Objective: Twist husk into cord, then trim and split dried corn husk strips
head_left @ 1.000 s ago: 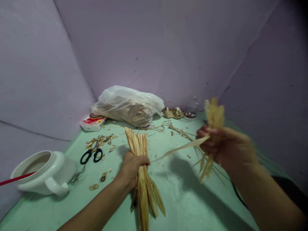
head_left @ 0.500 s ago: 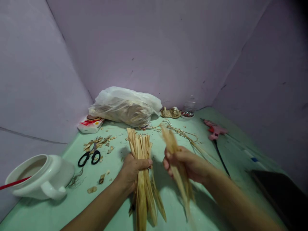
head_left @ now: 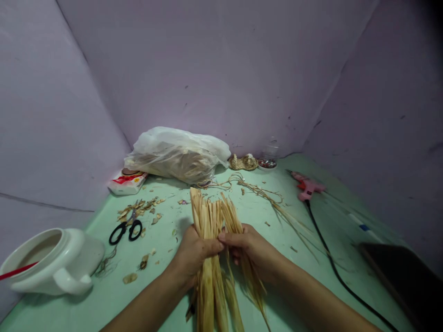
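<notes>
Okay, so both hands are busy right in the middle, near the front of the pale green tabletop. The left hand is clamped around a thick bundle of dry, straw-coloured flat husk strips, thumb across the front, cut-looking ends up and long tails hanging down toward the near edge. The right hand is closed on a smaller sheaf of the same kind of tan strips, held just to the right of the big one, with the tails fanning down and out to the right. The thumbs meet at the tips, and the tops of the two bunches sit right beside each other.

Off to the left there's a pair of black-handled metal scissors by a scatter of brown dried scraps, plus a glossy white pot on its side with a red stick poking out. Further back, a bulging translucent white plastic bag lies near the purple wall. Over on the right is a pink gun-shaped tool with a red trigger, its black cord trailing toward the near edge.
</notes>
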Demonstrator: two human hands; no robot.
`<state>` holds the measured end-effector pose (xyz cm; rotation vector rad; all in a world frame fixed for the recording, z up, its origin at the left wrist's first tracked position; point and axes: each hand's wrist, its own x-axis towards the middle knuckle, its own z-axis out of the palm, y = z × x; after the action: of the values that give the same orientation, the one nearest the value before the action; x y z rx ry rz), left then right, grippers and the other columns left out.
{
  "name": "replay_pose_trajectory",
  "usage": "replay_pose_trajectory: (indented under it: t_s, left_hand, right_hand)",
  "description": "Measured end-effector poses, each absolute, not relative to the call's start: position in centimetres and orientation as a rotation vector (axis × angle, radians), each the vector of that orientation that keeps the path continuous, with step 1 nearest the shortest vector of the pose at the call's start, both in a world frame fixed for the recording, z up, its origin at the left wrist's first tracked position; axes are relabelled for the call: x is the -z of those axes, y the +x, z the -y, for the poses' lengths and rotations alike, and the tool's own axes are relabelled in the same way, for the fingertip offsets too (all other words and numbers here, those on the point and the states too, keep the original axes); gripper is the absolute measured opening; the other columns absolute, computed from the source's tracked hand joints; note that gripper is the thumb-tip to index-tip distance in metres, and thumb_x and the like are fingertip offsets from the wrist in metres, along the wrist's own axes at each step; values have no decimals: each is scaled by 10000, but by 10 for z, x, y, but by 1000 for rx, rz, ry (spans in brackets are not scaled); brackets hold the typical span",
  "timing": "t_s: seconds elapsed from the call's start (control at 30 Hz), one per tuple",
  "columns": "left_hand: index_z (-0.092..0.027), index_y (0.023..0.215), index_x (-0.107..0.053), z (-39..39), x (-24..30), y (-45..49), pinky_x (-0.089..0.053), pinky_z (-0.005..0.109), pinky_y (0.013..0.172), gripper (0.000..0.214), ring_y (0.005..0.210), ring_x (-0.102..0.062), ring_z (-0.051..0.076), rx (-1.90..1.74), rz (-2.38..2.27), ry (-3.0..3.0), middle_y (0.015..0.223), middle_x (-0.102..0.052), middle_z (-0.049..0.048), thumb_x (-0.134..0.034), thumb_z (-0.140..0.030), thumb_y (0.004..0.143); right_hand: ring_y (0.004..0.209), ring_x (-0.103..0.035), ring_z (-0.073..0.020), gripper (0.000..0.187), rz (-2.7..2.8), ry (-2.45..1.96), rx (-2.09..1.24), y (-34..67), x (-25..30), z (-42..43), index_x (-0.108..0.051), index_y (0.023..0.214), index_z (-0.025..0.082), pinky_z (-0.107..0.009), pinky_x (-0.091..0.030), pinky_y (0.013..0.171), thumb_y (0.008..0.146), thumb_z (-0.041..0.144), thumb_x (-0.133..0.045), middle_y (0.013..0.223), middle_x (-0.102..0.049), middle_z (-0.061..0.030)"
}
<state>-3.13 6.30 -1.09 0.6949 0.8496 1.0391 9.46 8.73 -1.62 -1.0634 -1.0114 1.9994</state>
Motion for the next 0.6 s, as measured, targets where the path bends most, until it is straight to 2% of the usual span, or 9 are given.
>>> replay_pose_trajectory:
  t_s: [0.2,0.37,0.43,0.47,0.53,0.6]
  left_hand:
    - [-73,639,-623,-72,18,-42,-410,180,429,155,425,-514,87,-1069,-1094,545,496,-583,27,-699,-110,509]
    - [-57,624,-625,-76,16,-45,-420,161,430,112,424,-517,76,-1066,-1126,448,503,-588,37,-659,-57,517]
    - [-53,637,-627,-76,15,-45,-428,165,438,118,438,-533,86,-1054,-1108,405,515,-596,45,-636,-43,519]
    - [-54,638,-626,-76,14,-45,-429,168,438,116,437,-537,90,-1039,-1104,389,516,-597,48,-629,-44,523]
    - [-63,634,-621,-76,13,-46,-422,173,426,106,420,-531,91,-1011,-1104,370,515,-598,47,-628,-59,529]
    - [-68,626,-619,-75,13,-45,-409,175,410,105,403,-519,89,-995,-1106,378,509,-597,43,-637,-79,523]
  right_hand:
    - [440,-444,-52,163,964,-981,-2026,102,18,-94,-590,661,99,-158,-328,400,660,256,-635,563,-577,-25]
    - [570,-557,-97,202,821,-909,-2023,102,19,-97,-583,693,116,-216,-467,592,635,284,-679,610,-585,-22]
    - [491,-503,-70,245,772,-910,-2025,103,20,-98,-531,637,130,-203,-463,536,632,318,-687,546,-523,14]
    - [429,-436,-48,273,751,-910,-2027,103,21,-98,-498,616,139,-179,-429,457,633,336,-686,504,-466,41]
    - [359,-267,-15,296,722,-906,-2022,104,22,-99,-468,643,154,-128,-273,321,622,341,-696,457,-340,91]
    - [362,-162,-7,319,731,-927,-2008,104,22,-98,-478,731,164,-116,-118,295,597,326,-718,456,-270,114]
